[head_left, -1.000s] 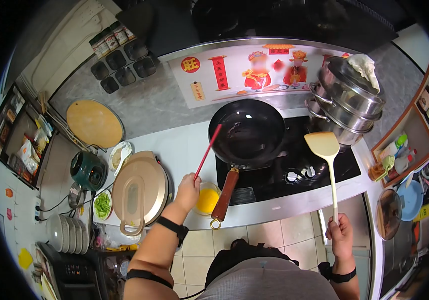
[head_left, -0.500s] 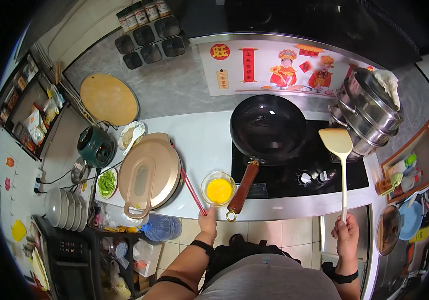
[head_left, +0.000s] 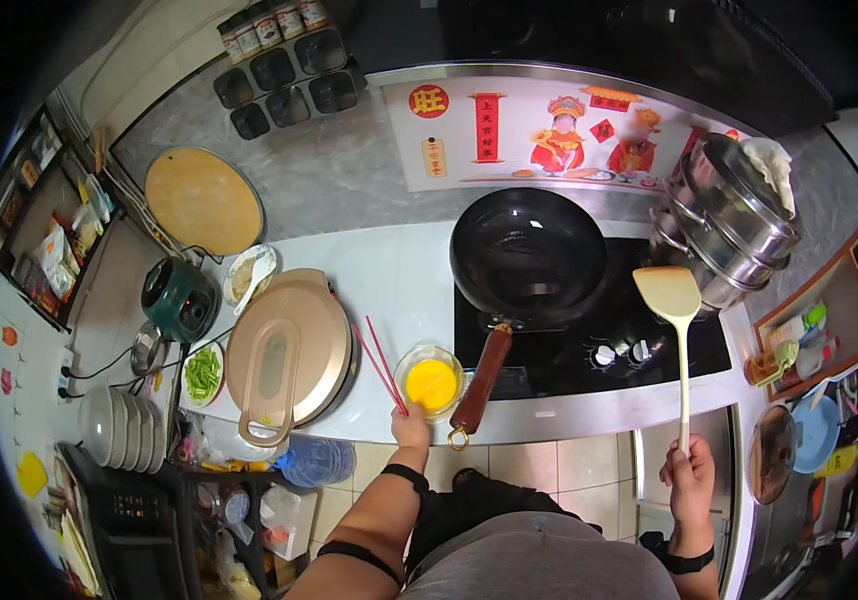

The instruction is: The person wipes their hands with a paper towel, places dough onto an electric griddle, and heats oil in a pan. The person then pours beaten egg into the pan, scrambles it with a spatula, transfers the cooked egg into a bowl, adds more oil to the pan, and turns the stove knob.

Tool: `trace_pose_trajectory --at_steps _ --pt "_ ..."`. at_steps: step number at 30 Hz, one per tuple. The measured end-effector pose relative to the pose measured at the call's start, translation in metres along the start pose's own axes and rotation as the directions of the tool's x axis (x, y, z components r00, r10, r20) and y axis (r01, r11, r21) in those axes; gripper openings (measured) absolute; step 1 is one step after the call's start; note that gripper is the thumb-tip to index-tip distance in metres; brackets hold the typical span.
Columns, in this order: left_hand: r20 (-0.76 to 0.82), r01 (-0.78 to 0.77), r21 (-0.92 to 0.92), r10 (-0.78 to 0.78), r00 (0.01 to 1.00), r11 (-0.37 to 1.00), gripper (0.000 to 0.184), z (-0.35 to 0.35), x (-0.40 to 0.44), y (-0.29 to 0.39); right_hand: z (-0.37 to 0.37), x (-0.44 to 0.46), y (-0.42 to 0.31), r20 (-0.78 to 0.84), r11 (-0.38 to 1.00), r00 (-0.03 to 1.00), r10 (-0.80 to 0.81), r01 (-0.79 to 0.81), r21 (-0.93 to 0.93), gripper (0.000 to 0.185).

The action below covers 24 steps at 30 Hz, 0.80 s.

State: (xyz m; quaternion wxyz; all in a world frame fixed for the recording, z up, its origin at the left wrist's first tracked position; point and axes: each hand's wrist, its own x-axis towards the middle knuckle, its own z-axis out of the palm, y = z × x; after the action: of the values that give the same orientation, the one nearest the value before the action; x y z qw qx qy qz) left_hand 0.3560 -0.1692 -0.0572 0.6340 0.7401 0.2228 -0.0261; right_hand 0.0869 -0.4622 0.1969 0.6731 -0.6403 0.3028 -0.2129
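Bright counter (head_left: 404, 270) | small glare in wok (head_left: 529, 262) | dark hood (head_left: 599, 40) | fisheye-curved edges, black corners | centre fairly sharp

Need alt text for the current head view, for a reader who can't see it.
A person's left hand holds red chopsticks by a glass bowl of beaten yellow egg, while the right hand holds up a cream spatula. A black wok sits on the stove, beside stacked steel pots.
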Motion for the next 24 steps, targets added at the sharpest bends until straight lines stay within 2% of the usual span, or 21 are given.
trace_pose_trajectory --at_steps 1,2,5,7,9,11,13,15,18,19,20,21,24 --pt "-0.020 -0.037 0.088 0.039 0.999 0.995 0.027 -0.002 0.002 0.000 -0.001 0.000 0.001 -0.008 1.000 1.000 0.000 0.000 0.005 0.003" --pt "-0.011 -0.043 0.092 0.044 0.999 0.995 0.027 -0.004 0.004 0.001 -0.001 0.000 0.003 -0.003 1.000 1.000 -0.006 0.006 0.013 0.003" --pt "0.043 -0.099 0.018 0.099 0.994 0.995 0.023 -0.014 0.008 0.023 -0.003 0.001 0.006 -0.013 0.999 1.000 -0.012 0.013 0.035 0.003" --pt "0.090 -0.148 0.127 0.138 0.986 0.981 0.020 -0.027 0.009 0.063 -0.003 0.002 0.007 -0.020 0.999 1.000 -0.010 0.011 0.051 0.004" --pt "0.164 -0.272 0.205 0.241 0.956 0.940 0.018 -0.040 0.028 0.091 -0.004 0.004 0.008 -0.023 0.998 1.000 0.009 -0.007 0.055 0.004" --pt "0.243 -0.440 0.350 0.374 0.895 0.827 0.026 -0.051 0.036 0.139 -0.004 0.005 0.012 -0.024 0.996 1.000 0.006 -0.004 0.084 0.004" --pt "0.258 -0.553 0.455 0.491 0.832 0.698 0.026 -0.055 0.067 0.163 -0.004 0.006 0.015 -0.027 0.994 1.000 0.003 0.000 0.112 0.004" --pt "0.322 -0.476 0.386 0.368 0.872 0.790 0.026 -0.051 0.084 0.204 -0.003 0.006 0.018 -0.033 0.994 0.999 0.015 -0.012 0.108 0.005" --pt "0.373 -0.543 0.449 0.404 0.836 0.710 0.033 -0.029 0.088 0.261 -0.006 0.007 0.019 -0.034 0.992 0.999 0.022 -0.018 0.125 0.004" --pt "0.379 -0.551 0.448 0.408 0.830 0.704 0.033 -0.017 0.077 0.283 -0.007 0.007 0.020 -0.041 0.991 0.999 0.020 -0.015 0.132 0.004" --pt "0.383 -0.491 0.433 0.339 0.859 0.756 0.032 -0.003 0.058 0.304 -0.008 0.007 0.019 -0.050 0.992 0.998 0.022 -0.016 0.128 0.004" --pt "0.389 -0.427 0.418 0.267 0.882 0.802 0.032 0.011 0.048 0.317 -0.009 0.007 0.019 -0.060 0.992 0.998 0.024 -0.016 0.124 0.004" --pt "0.443 -0.450 0.415 0.256 0.859 0.791 0.031 0.053 0.061 0.323 -0.014 0.006 0.015 -0.100 0.991 0.994 0.045 -0.032 0.129 0.004"
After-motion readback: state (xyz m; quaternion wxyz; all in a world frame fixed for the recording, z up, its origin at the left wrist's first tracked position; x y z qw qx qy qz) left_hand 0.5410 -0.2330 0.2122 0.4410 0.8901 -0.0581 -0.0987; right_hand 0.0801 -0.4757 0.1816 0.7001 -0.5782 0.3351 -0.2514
